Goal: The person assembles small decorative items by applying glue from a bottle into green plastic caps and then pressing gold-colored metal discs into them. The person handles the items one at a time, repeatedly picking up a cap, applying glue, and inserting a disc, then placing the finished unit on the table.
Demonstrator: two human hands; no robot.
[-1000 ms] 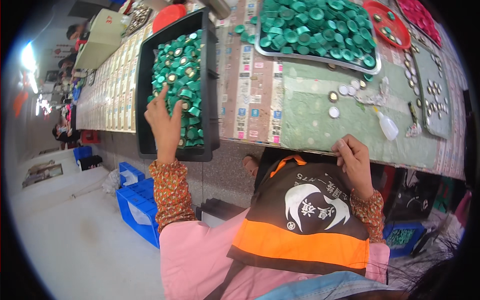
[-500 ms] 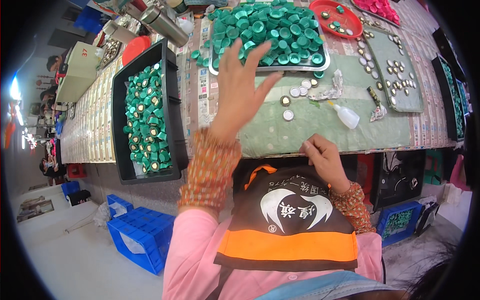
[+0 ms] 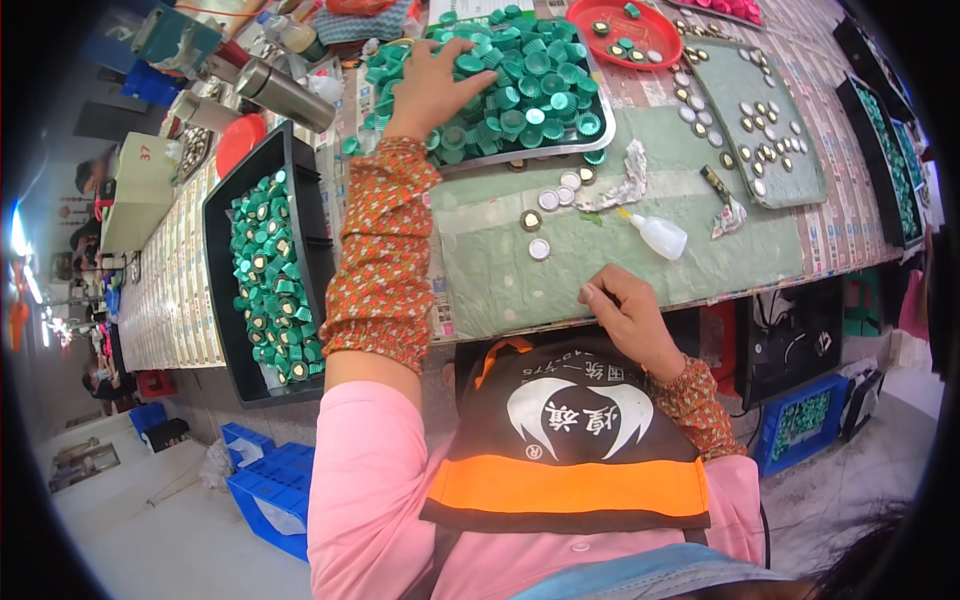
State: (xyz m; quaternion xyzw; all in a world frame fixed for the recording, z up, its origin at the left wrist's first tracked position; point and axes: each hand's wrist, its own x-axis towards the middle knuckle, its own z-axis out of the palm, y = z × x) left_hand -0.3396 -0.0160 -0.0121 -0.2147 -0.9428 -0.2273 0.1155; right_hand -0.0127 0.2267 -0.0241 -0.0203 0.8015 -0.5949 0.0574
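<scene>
My left hand [image 3: 435, 88] is on a heap of green fluted caps [image 3: 535, 88], fingers spread and partly sunk among them; I see nothing gripped. The heap fills a metal tray [image 3: 560, 150] at the back of the table. At the front edge, my right hand [image 3: 628, 315] is curled closed, thumb against the fingers; whether something small is inside is hidden. Between the hands and tray lie several round white discs [image 3: 548, 199] and a dark-rimmed one [image 3: 530, 219]. To their right, a white squeeze bottle [image 3: 660, 236] with a yellow tip lies on its side.
On the left stands a black crate [image 3: 306, 200] of green caps with pale centres. A red round tray [image 3: 660, 55] and a green board with discs [image 3: 715, 120] lie at the right back. Crumpled foil [image 3: 632, 175] and a small tube [image 3: 715, 185] rest on the green mat.
My left hand has moved forward and left, from above the tray's near edge onto the heap of caps. The view has shifted slightly; my right hand stays curled at the table edge.
</scene>
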